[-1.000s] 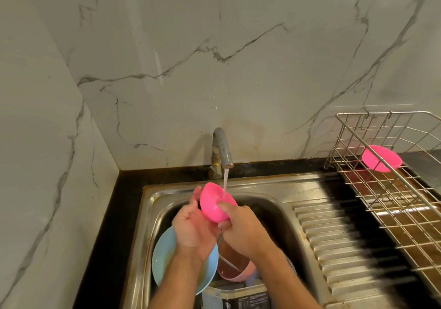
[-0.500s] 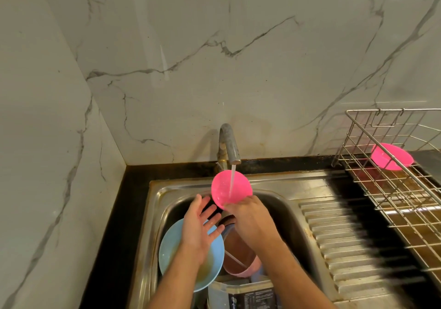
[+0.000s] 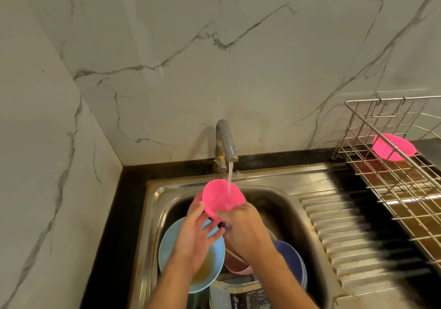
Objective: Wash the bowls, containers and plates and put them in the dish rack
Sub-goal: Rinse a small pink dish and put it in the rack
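My right hand point(image 3: 243, 230) grips a small pink bowl point(image 3: 222, 197) by its near rim and tilts it under the running water from the tap point(image 3: 225, 141). Fingers spread, my left hand point(image 3: 194, 234) touches the bowl's left side with its fingertips. Below my hands in the sink point(image 3: 286, 213) lie a light blue plate point(image 3: 171, 244), a pale pink bowl point(image 3: 238, 267), a dark blue bowl point(image 3: 290, 254) and a clear container with a label point(image 3: 238, 294). Another pink bowl point(image 3: 393, 150) sits in the wire dish rack point(image 3: 393, 189) at the right.
A ribbed steel drainboard point(image 3: 353, 242) lies between sink and rack. Marble walls close the corner behind and to the left. A black counter strip point(image 3: 112, 237) runs along the sink's left side.
My left hand let go of the pink bowl, spread open, then came back to its left side. My right hand turned the bowl's opening up into the water stream.
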